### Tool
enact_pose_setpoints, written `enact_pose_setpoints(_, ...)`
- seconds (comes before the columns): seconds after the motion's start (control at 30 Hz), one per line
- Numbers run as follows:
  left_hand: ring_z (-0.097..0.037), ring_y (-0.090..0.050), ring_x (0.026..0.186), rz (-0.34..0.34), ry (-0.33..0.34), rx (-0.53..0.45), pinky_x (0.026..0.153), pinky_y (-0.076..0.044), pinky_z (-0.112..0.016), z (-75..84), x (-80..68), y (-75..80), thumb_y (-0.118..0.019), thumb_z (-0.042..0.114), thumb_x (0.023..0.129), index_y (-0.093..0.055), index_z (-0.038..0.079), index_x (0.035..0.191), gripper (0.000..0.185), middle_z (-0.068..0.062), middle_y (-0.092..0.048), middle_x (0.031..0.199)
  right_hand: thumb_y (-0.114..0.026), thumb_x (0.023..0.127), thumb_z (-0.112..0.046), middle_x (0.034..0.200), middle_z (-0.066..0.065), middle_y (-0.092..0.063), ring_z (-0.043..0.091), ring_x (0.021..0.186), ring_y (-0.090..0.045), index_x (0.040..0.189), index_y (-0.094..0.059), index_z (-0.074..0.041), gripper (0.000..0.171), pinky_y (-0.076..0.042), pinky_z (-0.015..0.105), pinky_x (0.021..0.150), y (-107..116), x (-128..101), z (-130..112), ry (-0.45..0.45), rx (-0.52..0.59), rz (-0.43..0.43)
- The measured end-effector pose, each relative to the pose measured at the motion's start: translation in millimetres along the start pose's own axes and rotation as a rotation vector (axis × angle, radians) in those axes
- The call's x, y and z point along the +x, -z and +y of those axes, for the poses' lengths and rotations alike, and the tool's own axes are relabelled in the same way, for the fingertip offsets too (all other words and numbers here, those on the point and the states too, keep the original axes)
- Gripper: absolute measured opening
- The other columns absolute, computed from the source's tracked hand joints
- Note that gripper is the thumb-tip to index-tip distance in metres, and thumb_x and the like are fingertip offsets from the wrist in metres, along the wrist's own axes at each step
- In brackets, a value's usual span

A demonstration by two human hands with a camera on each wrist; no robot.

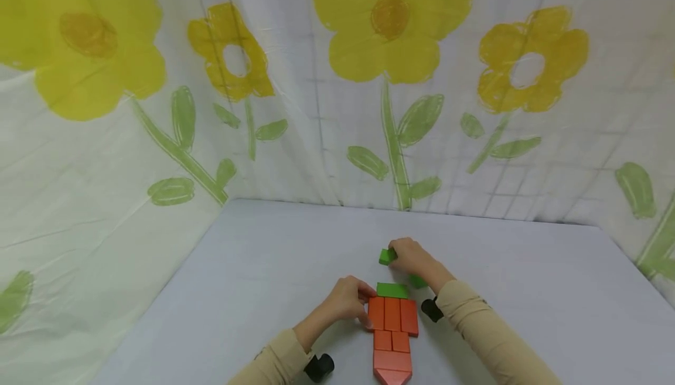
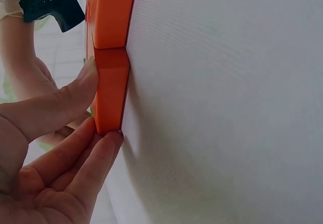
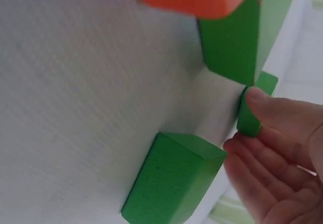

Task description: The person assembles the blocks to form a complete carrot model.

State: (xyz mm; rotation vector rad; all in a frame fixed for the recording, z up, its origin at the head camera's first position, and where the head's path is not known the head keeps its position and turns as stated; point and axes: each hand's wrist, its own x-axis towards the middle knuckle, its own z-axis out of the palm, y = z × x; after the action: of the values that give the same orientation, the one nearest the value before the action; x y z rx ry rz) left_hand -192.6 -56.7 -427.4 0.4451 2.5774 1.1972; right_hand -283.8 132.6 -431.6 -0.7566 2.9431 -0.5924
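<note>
Showing: two hands at a block figure on a white table [image 1: 253, 268].
L hand [image 1: 345, 300]: thumb & fingers pinch the leftmost orange block [image 1: 376, 313] in the top row of the orange block stack [image 1: 392, 338].
R hand [image 1: 413, 258]: fingers curled round a small green block [image 1: 387, 256], beyond the figure.
Other greens: flat green block [image 1: 392, 290] touches the orange row's far edge; another green block [image 1: 418, 282] near R wrist.

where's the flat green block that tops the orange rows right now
In the head view the flat green block lies mid-table against the far end of the orange blocks, between the left hand and right hand.
</note>
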Motion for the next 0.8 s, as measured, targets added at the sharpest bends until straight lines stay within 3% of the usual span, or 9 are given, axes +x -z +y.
enact_pose_setpoints(0.23, -0.011, -0.054, 0.074, 0.003, -0.01, 0.012, 0.067, -0.049, -0.025, -2.3, 1.3, 0.9, -0.088, -0.008, 0.057, -0.073, -0.003, 0.097, 0.044, -0.004, -0.068, 0.084, -0.076, 0.08, -0.003, 0.095, 0.01, -0.067, 0.022, 0.087, -0.061, 0.106, -0.068, 0.004, 0.029, -0.051, 0.037, 0.077, 4, -6, -6, 0.116, 0.102, -0.063)
enact_pose_setpoints(0.5, -0.01, -0.056, 0.073, 0.003, -0.021, 0.025, 0.067, -0.05, -0.024, -4.0, 3.1, 1.9, -0.09, -0.007, 0.055, -0.073, -0.003, 0.096, 0.044, -0.004, -0.069, 0.083, -0.073, 0.082, -0.001, 0.098, 0.01, -0.068, 0.022, 0.089, -0.062, 0.106, -0.068, 0.004, 0.025, -0.052, 0.038, 0.078, 7, -10, -14, 0.219, 0.096, -0.118)
enact_pose_setpoints(0.8, -0.011, -0.054, 0.073, 0.002, 0.0, 0.013, 0.067, -0.05, -0.026, -2.2, 2.5, 1.5, -0.089, -0.007, 0.056, -0.073, -0.003, 0.097, 0.044, -0.003, -0.067, 0.083, -0.071, 0.082, 0.005, 0.1, 0.012, -0.069, 0.027, 0.094, -0.064, 0.104, -0.07, 0.003, 0.022, -0.053, 0.04, 0.079, 7, -13, -21, 0.195, 0.071, -0.176)
